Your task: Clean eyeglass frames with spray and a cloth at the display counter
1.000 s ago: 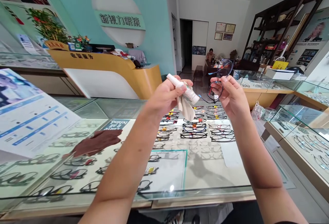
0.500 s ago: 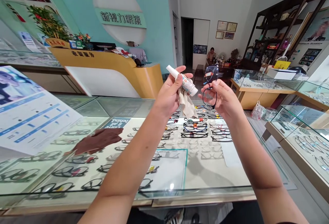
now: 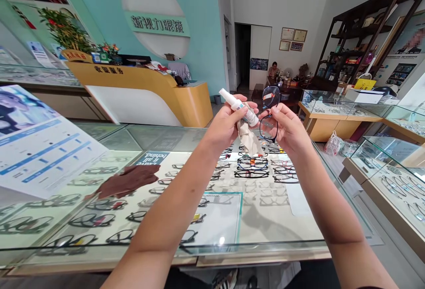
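My left hand (image 3: 229,121) is closed round a small white spray bottle (image 3: 239,108), tilted with its capped nozzle up and to the left. A beige cloth (image 3: 249,140) is held in the same hand and hangs below the bottle. Just to the right, my right hand (image 3: 288,125) pinches a pair of dark-framed glasses (image 3: 269,128) near the middle, one lens above the other. An orange and white sticker shows on the upper lens. Both hands are raised over the glass counter, a short gap between bottle and glasses.
Rows of glasses (image 3: 251,174) lie inside the glass display counter (image 3: 272,231). A brown cloth (image 3: 129,181) rests on its top, with a folded printed card (image 3: 43,147) at the left. Another display case (image 3: 395,191) stands right. A person (image 3: 273,71) sits at the back.
My left hand has moved slightly right and down with the bottle and cloth. The glasses have shifted a little left and tilted, bringing bottle and glasses closer together.
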The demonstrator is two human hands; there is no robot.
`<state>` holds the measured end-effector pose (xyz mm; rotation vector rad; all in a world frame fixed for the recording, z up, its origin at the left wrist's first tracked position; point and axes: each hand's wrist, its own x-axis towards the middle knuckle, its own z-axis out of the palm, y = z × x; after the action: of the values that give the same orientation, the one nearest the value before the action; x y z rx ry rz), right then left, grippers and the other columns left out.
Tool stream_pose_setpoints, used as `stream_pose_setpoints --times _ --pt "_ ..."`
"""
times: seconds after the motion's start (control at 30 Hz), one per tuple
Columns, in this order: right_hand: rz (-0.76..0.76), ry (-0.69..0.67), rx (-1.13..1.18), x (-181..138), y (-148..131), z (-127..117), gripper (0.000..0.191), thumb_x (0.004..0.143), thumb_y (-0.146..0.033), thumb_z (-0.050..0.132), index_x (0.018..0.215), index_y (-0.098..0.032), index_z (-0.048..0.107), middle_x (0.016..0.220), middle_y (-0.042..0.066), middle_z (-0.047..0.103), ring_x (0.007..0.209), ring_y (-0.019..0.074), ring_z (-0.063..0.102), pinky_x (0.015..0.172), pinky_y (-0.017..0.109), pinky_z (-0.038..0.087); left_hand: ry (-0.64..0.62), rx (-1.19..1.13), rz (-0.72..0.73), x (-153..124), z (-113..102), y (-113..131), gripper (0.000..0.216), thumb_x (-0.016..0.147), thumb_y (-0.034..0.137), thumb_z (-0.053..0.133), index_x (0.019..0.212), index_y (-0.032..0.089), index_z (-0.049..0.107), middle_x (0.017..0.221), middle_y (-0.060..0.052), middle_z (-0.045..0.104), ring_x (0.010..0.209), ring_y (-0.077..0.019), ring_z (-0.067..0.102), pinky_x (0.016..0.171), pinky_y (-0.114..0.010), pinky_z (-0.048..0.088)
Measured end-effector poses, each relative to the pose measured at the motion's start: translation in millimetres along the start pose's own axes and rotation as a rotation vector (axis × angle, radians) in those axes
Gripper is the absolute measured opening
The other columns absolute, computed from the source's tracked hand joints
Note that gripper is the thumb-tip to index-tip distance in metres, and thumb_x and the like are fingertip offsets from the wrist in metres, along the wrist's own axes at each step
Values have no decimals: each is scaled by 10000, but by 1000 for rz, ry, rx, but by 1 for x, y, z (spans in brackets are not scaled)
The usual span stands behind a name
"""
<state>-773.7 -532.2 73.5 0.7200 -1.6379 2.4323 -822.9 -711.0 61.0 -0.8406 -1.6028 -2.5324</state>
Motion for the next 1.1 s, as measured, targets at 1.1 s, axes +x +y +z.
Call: stream_pose_setpoints --times 1.1 --pt "-96 577 -1574 40 48 -76 100 1071 -248 532 1040 -187 605 1103 144 736 1080 308 655 945 421 450 -537 1027 37 -95 103 -85 216 930 308 608 808 235 445 744 12 623 688 -181 578 616 -319 284"
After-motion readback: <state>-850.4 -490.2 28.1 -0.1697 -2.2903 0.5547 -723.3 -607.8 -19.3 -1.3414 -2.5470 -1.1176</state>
